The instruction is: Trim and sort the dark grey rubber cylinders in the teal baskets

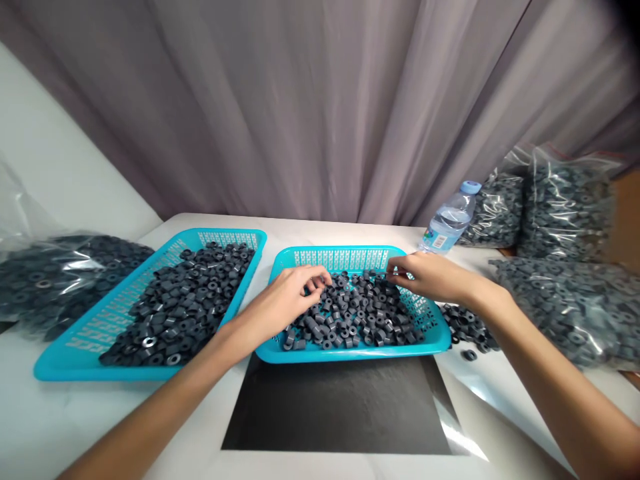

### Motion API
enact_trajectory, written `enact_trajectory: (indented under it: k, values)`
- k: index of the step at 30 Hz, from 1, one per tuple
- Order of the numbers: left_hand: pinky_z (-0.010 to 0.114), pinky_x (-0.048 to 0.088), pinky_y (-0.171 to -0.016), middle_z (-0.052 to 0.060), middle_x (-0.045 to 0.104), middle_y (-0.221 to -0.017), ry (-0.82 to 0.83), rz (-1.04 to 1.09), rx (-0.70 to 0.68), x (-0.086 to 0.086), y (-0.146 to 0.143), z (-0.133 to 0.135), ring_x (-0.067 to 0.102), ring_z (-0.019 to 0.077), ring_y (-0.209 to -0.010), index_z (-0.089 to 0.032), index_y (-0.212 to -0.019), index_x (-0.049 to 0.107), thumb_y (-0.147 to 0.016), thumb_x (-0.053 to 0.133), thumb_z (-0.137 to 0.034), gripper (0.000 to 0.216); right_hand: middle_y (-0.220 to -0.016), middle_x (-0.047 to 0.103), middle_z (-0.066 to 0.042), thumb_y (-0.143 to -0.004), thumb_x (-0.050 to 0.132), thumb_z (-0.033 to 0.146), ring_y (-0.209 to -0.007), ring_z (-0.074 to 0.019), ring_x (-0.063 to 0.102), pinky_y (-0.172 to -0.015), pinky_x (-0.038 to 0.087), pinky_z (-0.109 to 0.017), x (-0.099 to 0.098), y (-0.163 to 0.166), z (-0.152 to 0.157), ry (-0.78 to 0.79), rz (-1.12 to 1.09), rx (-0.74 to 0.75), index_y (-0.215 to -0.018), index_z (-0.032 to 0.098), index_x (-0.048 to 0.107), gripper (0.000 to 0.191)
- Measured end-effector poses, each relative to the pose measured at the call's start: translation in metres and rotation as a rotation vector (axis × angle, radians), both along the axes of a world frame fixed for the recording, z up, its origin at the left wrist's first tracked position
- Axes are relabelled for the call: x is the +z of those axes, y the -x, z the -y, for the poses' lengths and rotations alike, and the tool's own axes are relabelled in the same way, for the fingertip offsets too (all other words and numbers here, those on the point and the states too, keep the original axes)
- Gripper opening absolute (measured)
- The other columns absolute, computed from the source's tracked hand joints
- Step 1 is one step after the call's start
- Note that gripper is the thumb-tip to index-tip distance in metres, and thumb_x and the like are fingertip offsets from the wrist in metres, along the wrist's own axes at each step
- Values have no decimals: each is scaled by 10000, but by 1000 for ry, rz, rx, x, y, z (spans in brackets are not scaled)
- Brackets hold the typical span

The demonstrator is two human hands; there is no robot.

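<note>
Small dark grey ring-shaped pieces [357, 313] cover the floor of the blue plastic basket [350, 357] in the middle. My left hand [299, 288] is over its left side, fingers curled and closed just above the pieces; whatever is between the fingertips is hidden. At the basket's back right corner, my right hand [425, 273] has thumb and fingers pinched together, and what they hold is too small to make out. Both forearms reach in from the lower corners.
A second blue basket [125, 375] of similar pieces stands on the left. Clear bags [565, 307] of pieces crowd the right, near a water bottle [450, 217]. Another filled bag [75, 273] lies far left. Loose pieces [470, 327] and a black mat [340, 407] lie on the white table.
</note>
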State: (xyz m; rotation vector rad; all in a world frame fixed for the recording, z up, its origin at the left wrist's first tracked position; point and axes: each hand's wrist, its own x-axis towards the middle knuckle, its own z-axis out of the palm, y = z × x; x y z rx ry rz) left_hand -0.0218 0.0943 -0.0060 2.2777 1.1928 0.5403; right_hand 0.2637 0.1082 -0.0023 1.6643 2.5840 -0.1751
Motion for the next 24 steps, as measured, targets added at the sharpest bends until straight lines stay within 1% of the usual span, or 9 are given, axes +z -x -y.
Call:
enact_trajectory:
  k: [2, 6, 8, 14, 17, 19, 20, 22, 24]
  values:
    - [311, 495, -765, 37, 674, -979, -48, -64, -30, -3, 0, 1, 610, 156, -801, -192, -977, 670, -900, 532, -172, 159, -973, 761, -72, -990, 499, 309, -861, -216, 696, -691, 411, -287, 0, 0, 0, -4, 3, 3, -1062, 216, 691, 224]
    - [313, 472, -782, 24, 664, -910, -36, -130, -91, -7, -1, 2, 613, 170, -823, -200, -1007, 680, -920, 528, -182, 176, -982, 757, -83, -993, 492, 324, -866, -224, 698, -694, 418, -292, 0, -1, 0, -6, 6, -6, -1073, 219, 692, 240]
    - [323, 466, -803, 32, 673, -919, -39, -149, -108, -10, -1, 1, 618, 184, -858, -203, -1005, 683, -927, 528, -194, 174, -994, 754, -91, -993, 491, 334, -879, -228, 699, -706, 422, -295, 0, -2, -1, -3, 4, -10, -1078, 218, 691, 245]
    - [334, 477, -831, 44, 681, -927, -66, -148, -87, -27, 4, -8, 623, 204, -900, -210, -1073, 691, -925, 556, -223, 201, -1015, 749, -95, -989, 495, 323, -896, -237, 695, -713, 421, -302, -1, -3, -3, 4, 1, -12, -1092, 217, 682, 238]
    - [326, 484, -811, 32, 700, -874, -29, -134, -50, -30, 3, -10, 634, 200, -853, -214, -1063, 708, -902, 603, -214, 193, -1010, 749, -89, -987, 504, 327, -899, -238, 696, -716, 421, -302, -2, -3, -3, -1, -1, -14, -1087, 223, 681, 228]
    - [312, 490, -766, 29, 707, -853, 0, -107, -37, -24, -1, -9, 638, 185, -784, -204, -1017, 727, -889, 617, -212, 169, -1007, 750, -86, -990, 504, 327, -895, -233, 697, -719, 422, -299, -3, -3, -2, 3, -7, -12, -1079, 224, 682, 224]
    - [305, 491, -745, 30, 711, -857, 7, -90, -32, -18, -2, -8, 638, 178, -759, -199, -990, 735, -885, 619, -215, 158, -1005, 751, -85, -991, 502, 327, -892, -232, 698, -720, 423, -299, -3, -3, -2, 5, -7, -13, -1075, 224, 682, 224]
    - [294, 488, -723, 32, 721, -885, -3, -67, -18, 0, -3, -5, 636, 169, -741, -196, -952, 743, -874, 620, -231, 150, -1003, 752, -85, -993, 502, 331, -894, -235, 699, -720, 423, -300, -3, -3, -3, 3, -2, -16, -1074, 225, 683, 224]
    - [291, 482, -731, 28, 729, -909, -48, -86, 14, 21, 3, -3, 631, 168, -751, -202, -942, 744, -866, 617, -260, 159, -1004, 752, -86, -992, 505, 333, -899, -238, 699, -718, 424, -300, -3, -3, -3, 1, 1, -17, -1075, 227, 684, 223]
